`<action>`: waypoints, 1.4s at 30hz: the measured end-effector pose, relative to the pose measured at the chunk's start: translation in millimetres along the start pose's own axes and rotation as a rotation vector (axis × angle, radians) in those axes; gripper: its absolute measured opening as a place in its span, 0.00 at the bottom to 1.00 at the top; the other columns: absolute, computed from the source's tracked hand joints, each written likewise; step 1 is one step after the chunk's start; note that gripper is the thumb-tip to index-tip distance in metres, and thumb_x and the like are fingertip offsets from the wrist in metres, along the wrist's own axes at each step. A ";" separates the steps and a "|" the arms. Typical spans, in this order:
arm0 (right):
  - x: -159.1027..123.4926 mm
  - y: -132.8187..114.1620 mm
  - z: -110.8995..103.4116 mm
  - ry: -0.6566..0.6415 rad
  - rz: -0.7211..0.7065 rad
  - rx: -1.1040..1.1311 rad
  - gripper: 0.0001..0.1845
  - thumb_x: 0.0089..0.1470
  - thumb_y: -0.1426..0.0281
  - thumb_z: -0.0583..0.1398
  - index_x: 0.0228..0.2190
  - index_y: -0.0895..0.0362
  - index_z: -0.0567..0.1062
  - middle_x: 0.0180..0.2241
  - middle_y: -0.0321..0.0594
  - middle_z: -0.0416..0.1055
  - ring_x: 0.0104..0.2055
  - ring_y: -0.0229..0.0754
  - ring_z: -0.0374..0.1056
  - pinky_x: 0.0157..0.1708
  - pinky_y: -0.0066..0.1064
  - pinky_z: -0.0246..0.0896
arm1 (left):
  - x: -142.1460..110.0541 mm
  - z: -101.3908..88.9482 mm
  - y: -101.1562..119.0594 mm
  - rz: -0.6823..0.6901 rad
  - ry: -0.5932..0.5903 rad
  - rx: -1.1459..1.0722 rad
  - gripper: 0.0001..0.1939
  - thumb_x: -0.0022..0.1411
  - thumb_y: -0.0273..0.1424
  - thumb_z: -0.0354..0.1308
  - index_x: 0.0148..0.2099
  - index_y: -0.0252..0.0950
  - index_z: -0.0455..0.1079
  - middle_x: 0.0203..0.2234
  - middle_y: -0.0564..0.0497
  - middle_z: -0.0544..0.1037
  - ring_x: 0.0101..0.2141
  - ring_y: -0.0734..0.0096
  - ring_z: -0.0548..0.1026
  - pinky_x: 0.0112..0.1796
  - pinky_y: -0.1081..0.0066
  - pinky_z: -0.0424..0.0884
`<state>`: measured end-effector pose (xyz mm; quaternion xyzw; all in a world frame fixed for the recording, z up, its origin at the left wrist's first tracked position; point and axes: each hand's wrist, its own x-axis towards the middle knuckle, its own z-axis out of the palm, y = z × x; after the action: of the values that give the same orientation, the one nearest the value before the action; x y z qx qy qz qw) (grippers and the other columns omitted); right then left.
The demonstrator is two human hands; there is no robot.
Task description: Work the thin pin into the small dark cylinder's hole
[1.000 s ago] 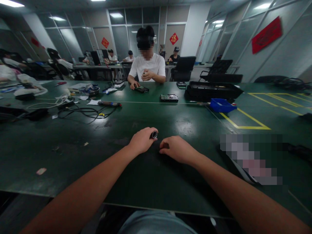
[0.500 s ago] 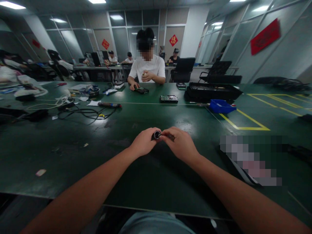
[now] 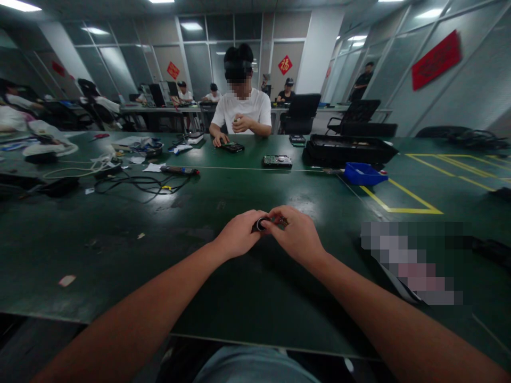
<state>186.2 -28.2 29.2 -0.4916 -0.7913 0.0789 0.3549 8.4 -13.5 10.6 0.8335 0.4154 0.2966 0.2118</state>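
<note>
My left hand (image 3: pixel 238 234) is closed around a small dark cylinder with a pale ring at its end (image 3: pixel 260 224). The ring end faces me, just above the green table (image 3: pixel 255 298). Against that end press the thumb and fingertips of my right hand (image 3: pixel 297 234), which is closed too. A small brownish, shiny piece (image 3: pixel 283 221) shows between its fingers, too small to name. Most of the cylinder is hidden by my fingers.
Across the table a co-worker (image 3: pixel 241 111) handles a dark flat device (image 3: pixel 232 147). A hard drive (image 3: pixel 277 161), a blue bin (image 3: pixel 364 174) and a black tray (image 3: pixel 349 150) lie ahead. Cables (image 3: pixel 139 183) and an electric screwdriver (image 3: pixel 179 170) are at left.
My right thumb and fingers have shifted over the cylinder's open end, covering part of the ring that showed before. The cylinder has moved slightly right and down.
</note>
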 end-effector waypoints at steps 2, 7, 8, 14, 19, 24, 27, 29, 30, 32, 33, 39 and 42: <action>0.2 0.7 0.8 0.000 -0.003 -0.001 0.05 0.56 0.67 0.64 0.34 0.55 0.77 0.32 0.38 0.76 0.34 0.41 0.69 0.33 0.32 0.60 | -0.2 0.0 0.2 -0.003 -0.019 0.022 0.11 0.62 0.29 0.57 0.47 0.38 0.72 0.41 0.49 0.77 0.41 0.64 0.75 0.43 0.66 0.70; 1.1 1.9 2.7 0.009 0.006 0.003 0.05 0.56 0.66 0.64 0.32 0.55 0.77 0.30 0.38 0.75 0.32 0.41 0.69 0.32 0.32 0.60 | 0.2 0.3 0.0 -0.006 -0.020 0.006 0.12 0.62 0.28 0.58 0.48 0.38 0.72 0.42 0.48 0.77 0.42 0.63 0.75 0.43 0.65 0.70; 1.0 1.5 2.3 0.012 0.008 0.004 0.06 0.55 0.65 0.64 0.32 0.55 0.77 0.30 0.38 0.75 0.32 0.41 0.69 0.32 0.32 0.60 | 0.3 0.5 -0.4 -0.001 -0.015 -0.007 0.12 0.62 0.28 0.58 0.49 0.38 0.72 0.42 0.48 0.77 0.42 0.62 0.75 0.43 0.65 0.70; -1.1 -4.8 -6.1 0.014 0.036 0.101 0.09 0.59 0.67 0.59 0.39 0.57 0.75 0.32 0.40 0.73 0.32 0.41 0.68 0.32 0.33 0.62 | 0.5 3.2 -6.3 0.015 0.036 -0.081 0.12 0.63 0.31 0.59 0.49 0.39 0.72 0.44 0.49 0.78 0.44 0.63 0.75 0.45 0.65 0.69; -1.1 -6.7 -12.9 0.075 -0.047 0.212 0.12 0.63 0.70 0.55 0.43 0.58 0.77 0.41 0.44 0.72 0.42 0.43 0.69 0.41 0.35 0.64 | 0.8 2.5 -12.9 -0.059 0.102 -0.110 0.11 0.62 0.32 0.61 0.48 0.39 0.71 0.41 0.50 0.78 0.42 0.65 0.75 0.42 0.67 0.69; -4.4 -3.8 -16.9 0.183 -0.009 0.253 0.11 0.61 0.62 0.60 0.39 0.55 0.78 0.30 0.38 0.72 0.30 0.40 0.68 0.30 0.33 0.62 | 1.9 -0.5 -15.9 -0.145 0.143 -0.141 0.10 0.62 0.33 0.60 0.47 0.40 0.69 0.38 0.52 0.77 0.37 0.67 0.75 0.39 0.68 0.69; -7.4 -2.1 -15.9 0.275 0.034 0.423 0.11 0.64 0.61 0.57 0.42 0.54 0.74 0.30 0.37 0.75 0.30 0.39 0.70 0.31 0.33 0.65 | 2.6 -1.2 -16.2 -0.174 0.148 -0.142 0.11 0.62 0.33 0.60 0.47 0.40 0.69 0.37 0.52 0.76 0.35 0.68 0.75 0.37 0.69 0.69; -8.4 -1.4 -13.7 0.307 0.027 0.492 0.12 0.64 0.62 0.56 0.45 0.54 0.73 0.34 0.38 0.77 0.34 0.41 0.73 0.36 0.35 0.67 | 2.8 -1.7 -15.8 -0.178 0.140 -0.145 0.10 0.62 0.32 0.60 0.47 0.40 0.69 0.36 0.52 0.76 0.34 0.69 0.74 0.36 0.69 0.69; -8.4 -1.1 -12.5 0.308 0.023 0.504 0.12 0.64 0.62 0.57 0.45 0.53 0.72 0.35 0.39 0.77 0.35 0.41 0.73 0.38 0.36 0.68 | 2.8 -2.0 -15.4 -0.179 0.137 -0.148 0.10 0.62 0.32 0.60 0.46 0.40 0.69 0.36 0.52 0.76 0.33 0.69 0.74 0.35 0.70 0.69; -8.0 -1.1 -10.5 0.301 0.022 0.488 0.11 0.64 0.62 0.57 0.45 0.53 0.72 0.36 0.39 0.78 0.36 0.42 0.74 0.39 0.37 0.68 | 2.6 -2.4 -14.4 -0.180 0.130 -0.160 0.10 0.62 0.32 0.60 0.46 0.40 0.69 0.35 0.52 0.76 0.33 0.70 0.74 0.35 0.70 0.69; -7.6 -1.3 -9.9 0.295 0.025 0.461 0.11 0.64 0.63 0.57 0.45 0.53 0.72 0.36 0.39 0.78 0.35 0.42 0.74 0.38 0.37 0.68 | 2.4 -2.4 -13.8 -0.178 0.127 -0.168 0.10 0.62 0.32 0.60 0.46 0.39 0.69 0.36 0.52 0.76 0.32 0.70 0.74 0.35 0.70 0.69; -5.5 -2.8 -10.5 0.286 0.029 0.327 0.10 0.63 0.63 0.57 0.44 0.54 0.72 0.34 0.40 0.79 0.34 0.42 0.75 0.37 0.37 0.68 | 1.3 -0.8 -11.3 -0.152 0.122 -0.197 0.11 0.62 0.33 0.60 0.47 0.40 0.69 0.36 0.53 0.75 0.31 0.71 0.73 0.35 0.70 0.69; -4.9 -1.6 -10.2 0.302 0.045 0.332 0.11 0.64 0.63 0.57 0.44 0.54 0.72 0.35 0.40 0.78 0.34 0.42 0.75 0.37 0.36 0.68 | 1.4 -1.3 -10.4 -0.152 0.116 -0.198 0.11 0.62 0.34 0.60 0.47 0.40 0.69 0.36 0.53 0.75 0.31 0.71 0.74 0.35 0.70 0.69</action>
<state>192.8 -35.5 35.0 -0.4503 -0.6940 0.1415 0.5437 2.3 -6.4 5.7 0.7561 0.4577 0.3666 0.2906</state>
